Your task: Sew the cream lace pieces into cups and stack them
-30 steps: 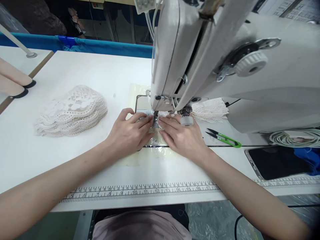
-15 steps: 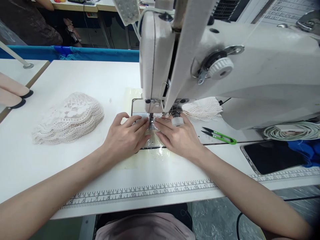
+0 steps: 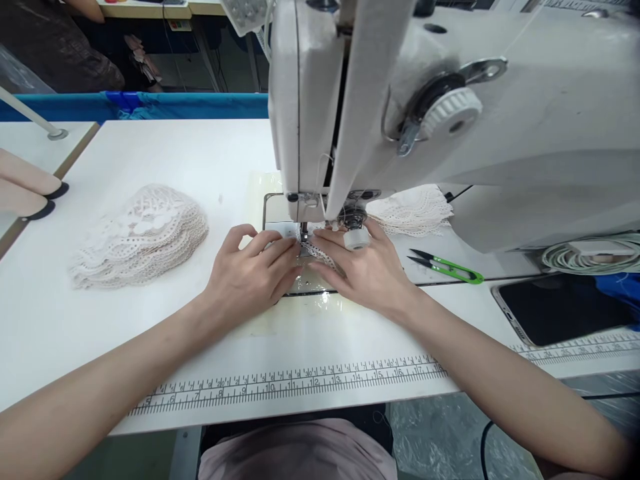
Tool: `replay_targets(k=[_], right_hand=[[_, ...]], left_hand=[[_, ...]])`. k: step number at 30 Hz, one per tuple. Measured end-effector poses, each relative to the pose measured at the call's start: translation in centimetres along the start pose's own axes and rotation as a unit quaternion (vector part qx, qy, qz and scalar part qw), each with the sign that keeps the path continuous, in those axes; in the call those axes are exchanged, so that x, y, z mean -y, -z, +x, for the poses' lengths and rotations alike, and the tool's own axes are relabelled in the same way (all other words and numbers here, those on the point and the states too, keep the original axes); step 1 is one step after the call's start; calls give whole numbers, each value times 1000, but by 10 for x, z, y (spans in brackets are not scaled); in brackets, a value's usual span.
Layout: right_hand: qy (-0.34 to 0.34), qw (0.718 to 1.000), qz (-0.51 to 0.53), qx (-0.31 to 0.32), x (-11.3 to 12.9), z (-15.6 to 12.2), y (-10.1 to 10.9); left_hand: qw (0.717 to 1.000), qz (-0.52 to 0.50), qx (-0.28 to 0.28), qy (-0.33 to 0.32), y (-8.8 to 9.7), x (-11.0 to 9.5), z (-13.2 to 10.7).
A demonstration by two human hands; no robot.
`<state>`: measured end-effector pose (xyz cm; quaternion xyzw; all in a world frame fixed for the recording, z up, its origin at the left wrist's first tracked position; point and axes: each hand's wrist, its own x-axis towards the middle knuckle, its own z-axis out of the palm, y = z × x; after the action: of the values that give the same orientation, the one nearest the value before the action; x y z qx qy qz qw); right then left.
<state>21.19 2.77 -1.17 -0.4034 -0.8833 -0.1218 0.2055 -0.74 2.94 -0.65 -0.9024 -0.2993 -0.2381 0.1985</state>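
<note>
A small piece of white lace (image 3: 321,255) lies under the presser foot (image 3: 304,232) of a white sewing machine (image 3: 430,167). From the left, my left hand (image 3: 255,270) presses its fingertips onto the lace edge beside the foot, thumb tucked below. On the other side my right hand (image 3: 367,270) holds the lace down, its strip showing between thumb and forefinger. Both hands rest low on the metal needle plate (image 3: 313,285). The machine head and fingers hide part of the lace.
A stack of lace pieces (image 3: 145,240) lies left, another lace pile (image 3: 413,210) behind the needle area. Green thread snips (image 3: 450,268), a phone (image 3: 565,310) and coiled cord (image 3: 590,253) sit at right. A printed ruler (image 3: 295,387) runs along the front edge. Another person (image 3: 60,53) is beyond.
The view has shifted slightly, so the machine looks nearer. More of the lace strip shows between my right thumb and forefinger. My hands keep nearly the same places.
</note>
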Motion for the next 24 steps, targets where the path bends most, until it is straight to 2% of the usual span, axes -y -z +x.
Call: replay_targets(k=[2,6,11,13,17,21,24], right_hand=[[-15,1000,-6,-1,-2,1,1],[-17,999,-30,14,-7,3,5],[-34,998,-33,-31,-11,3,14],[-30,999,-38,-6,-13,1,14],[2,999,-45,29,-15,-3,11],[20,999,-45,-1,-11,-5,13],[55,998,-33,9,-4,-6,14]], left_hand=[[1000,-24,-1,-17,1,-3,1],[994,-83,44,-48,5,-2,1],[998,-2,-50,-34,14,10,0],[999,-9,-29,-26,15,8,0],[996,-57,55,-51,12,4,-1],[996,14,78,-50,12,19,-4],[995,35,91,-11,15,30,-8]])
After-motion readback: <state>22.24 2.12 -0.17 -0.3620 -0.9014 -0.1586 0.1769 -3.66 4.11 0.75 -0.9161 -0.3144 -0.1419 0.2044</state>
